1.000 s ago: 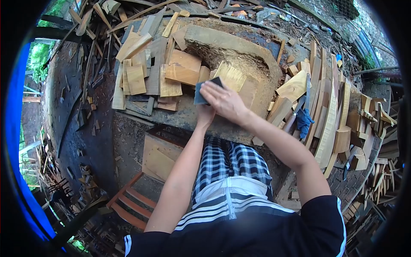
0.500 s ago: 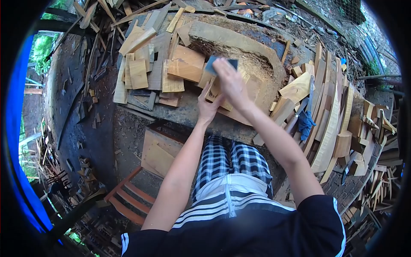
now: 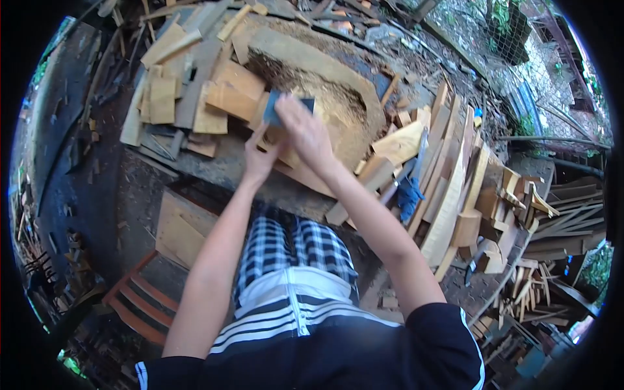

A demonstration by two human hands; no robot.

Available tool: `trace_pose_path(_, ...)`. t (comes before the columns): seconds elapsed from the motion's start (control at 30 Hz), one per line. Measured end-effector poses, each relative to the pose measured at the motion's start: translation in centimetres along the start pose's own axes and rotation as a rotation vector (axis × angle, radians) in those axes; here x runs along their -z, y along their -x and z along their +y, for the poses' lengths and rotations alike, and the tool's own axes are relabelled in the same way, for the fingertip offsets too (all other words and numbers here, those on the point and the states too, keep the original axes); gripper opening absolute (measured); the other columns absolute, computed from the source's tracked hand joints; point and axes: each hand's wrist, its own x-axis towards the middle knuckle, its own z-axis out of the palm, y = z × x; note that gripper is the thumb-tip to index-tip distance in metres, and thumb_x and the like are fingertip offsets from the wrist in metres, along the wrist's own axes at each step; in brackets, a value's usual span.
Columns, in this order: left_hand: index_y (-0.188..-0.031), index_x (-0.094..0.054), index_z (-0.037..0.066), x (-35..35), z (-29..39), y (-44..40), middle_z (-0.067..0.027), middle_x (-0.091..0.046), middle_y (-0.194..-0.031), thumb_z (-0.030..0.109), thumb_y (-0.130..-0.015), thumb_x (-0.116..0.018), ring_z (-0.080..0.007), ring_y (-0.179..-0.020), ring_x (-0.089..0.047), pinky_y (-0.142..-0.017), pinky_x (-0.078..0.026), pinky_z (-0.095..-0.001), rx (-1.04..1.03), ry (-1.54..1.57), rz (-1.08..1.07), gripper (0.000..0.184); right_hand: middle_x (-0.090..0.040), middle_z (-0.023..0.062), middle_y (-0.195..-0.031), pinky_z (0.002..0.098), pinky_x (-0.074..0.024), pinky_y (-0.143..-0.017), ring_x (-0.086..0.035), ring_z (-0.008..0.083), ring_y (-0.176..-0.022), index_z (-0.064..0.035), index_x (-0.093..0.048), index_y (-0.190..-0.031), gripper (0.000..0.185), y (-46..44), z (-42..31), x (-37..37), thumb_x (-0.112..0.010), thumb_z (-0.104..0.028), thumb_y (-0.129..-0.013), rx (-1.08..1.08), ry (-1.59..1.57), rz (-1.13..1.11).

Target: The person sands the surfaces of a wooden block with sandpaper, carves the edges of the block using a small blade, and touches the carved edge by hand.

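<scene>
Near the upper centre of the head view, a small wood piece (image 3: 272, 138) sits over the near side of a table (image 3: 227, 161), partly hidden by the hands above it. The left hand (image 3: 259, 160) grasps this piece from below and beside, thumb and fingers curled about its edges. The right hand (image 3: 302, 129) lies flat on a dark blue-black sheet (image 3: 268, 113), fingers stretched rather than clenched; blur hides whether any fingertip grips the sheet's edge. Just beyond, a hollowed slab (image 3: 296, 51) holds pale shavings, while stacked boards (image 3: 162, 104) fill the upper left and a blue cloth (image 3: 409, 197) lies right of centre among long strips (image 3: 448, 195). The step in hand looks to be rubbing the sheet over the wood; the next move, I judge, calls for an even palm above and a steady left-hand grasp beneath
</scene>
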Motion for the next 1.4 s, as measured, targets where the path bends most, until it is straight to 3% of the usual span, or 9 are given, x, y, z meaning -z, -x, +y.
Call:
trace_pose_path(0.07,-0.13,-0.058,-0.006,0.6,2.7,0.4,-0.0169,-0.068,-0.119,0.017,-0.081,-0.081,-0.0159,-0.107,-0.064,-0.091,-0.051,-0.0317,0.261,0.062,-0.14,0.059,-0.06,0.018,-0.133,0.0411,-0.046,-0.102,-0.055,0.0306,-0.128,0.0005,-0.057,-0.13,0.047,-3.3,1.7,0.7,-0.055,-0.004,-0.083,-0.136,0.039,0.04)
trace_pose_path(0.17,-0.126,-0.06,-0.005,0.0,1.4,0.5,-0.0161,-0.07,-0.114,0.018,-0.08,-0.081,-0.0181,-0.104,-0.065,-0.089,-0.051,-0.0325,-0.186,-0.128,0.064,0.055,-0.058,0.0162,-0.138,0.0412,-0.0438,-0.104,-0.052,0.0279,-0.133,-0.0007,-0.057,-0.131,0.048,-0.6,-1.1,-0.1,-0.056,-0.005,-0.083,-0.029,0.047,0.01)
trace_pose_path(0.27,-0.127,-0.06,0.0,0.5,2.7,0.4,-0.018,-0.069,-0.118,0.022,-0.078,-0.081,-0.0226,-0.105,-0.067,-0.092,-0.05,-0.0333,0.092,-0.286,-0.048,0.057,-0.056,0.0146,-0.141,0.041,-0.0424,-0.106,-0.05,0.026,-0.135,-0.0012,-0.057,-0.132,0.049,0.6,-2.7,1.5,-0.055,-0.005,-0.083,0.131,0.051,-0.116)
trace_pose_path(0.67,-0.133,-0.059,0.01,0.5,1.7,0.1,-0.0176,-0.055,-0.14,0.037,-0.076,-0.081,-0.0345,-0.129,-0.05,-0.109,-0.039,-0.0419,0.059,-0.049,-0.1,0.067,-0.06,0.0179,-0.134,0.0396,-0.0466,-0.103,-0.056,0.0307,-0.129,-0.0032,-0.058,-0.131,0.053,-1.1,-1.2,1.6,-0.06,0.002,-0.078,0.186,0.035,-0.144)
trace_pose_path(0.73,-0.137,-0.059,0.015,0.4,2.1,0.5,-0.0186,-0.045,-0.15,0.044,-0.074,-0.082,-0.0354,-0.135,-0.043,-0.113,-0.034,-0.0419,0.083,-0.2,-0.04,0.074,-0.062,0.0188,-0.13,0.0402,-0.0471,-0.102,-0.056,0.032,-0.128,-0.0014,-0.06,-0.127,0.043,-3.3,0.7,1.8,-0.057,0.0,-0.084,-0.037,0.079,-0.05)
trace_pose_path(0.9,-0.137,-0.052,0.003,-0.9,-4.8,1.1,-0.0163,-0.052,-0.143,0.034,-0.086,-0.073,-0.0297,-0.133,-0.047,-0.109,-0.038,-0.0428,-0.19,-0.175,0.046,0.064,-0.062,0.0163,-0.133,0.0464,-0.0407,-0.11,-0.054,0.0277,-0.131,-0.0026,-0.061,-0.125,0.044,0.8,-5.0,0.5,-0.061,-0.001,-0.081,0.199,0.001,-0.215)
trace_pose_path(1.1,-0.133,-0.06,0.018,-0.1,1.9,0.6,-0.0196,-0.058,-0.134,0.039,-0.073,-0.085,-0.0331,-0.125,-0.054,-0.107,-0.041,-0.042,-0.03,-0.276,0.023,0.068,-0.061,0.0165,-0.134,0.0428,-0.0443,-0.105,-0.057,0.0291,-0.128,-0.0008,-0.061,-0.125,0.041,-3.4,0.1,0.5,-0.058,-0.004,-0.084,-0.007,0.162,-0.116)
trace_pose_path(1.27,-0.129,-0.061,0.015,0.6,3.0,0.0,-0.0151,-0.06,-0.132,0.034,-0.073,-0.085,-0.0297,-0.121,-0.057,-0.103,-0.044,-0.0421,0.024,-0.056,-0.099,0.063,-0.066,0.0108,-0.125,0.0471,-0.039,-0.113,-0.062,0.0237,-0.12,-0.0057,-0.062,-0.121,0.037,-1.7,-0.8,1.1,-0.055,-0.001,-0.085,0.321,0.072,-0.087)
trace_pose_path(1.4,-0.137,-0.06,0.017,0.4,3.1,0.8,-0.0214,-0.042,-0.151,0.054,-0.074,-0.08,-0.0349,-0.14,-0.036,-0.115,-0.031,-0.0419,0.054,-0.355,-0.039,0.075,-0.066,0.0147,-0.124,0.0456,-0.0452,-0.104,-0.062,0.0303,-0.119,-0.0056,-0.06,-0.124,0.033,-6.7,7.1,5.6,-0.052,-0.005,-0.092,-0.332,0.17,-0.223)
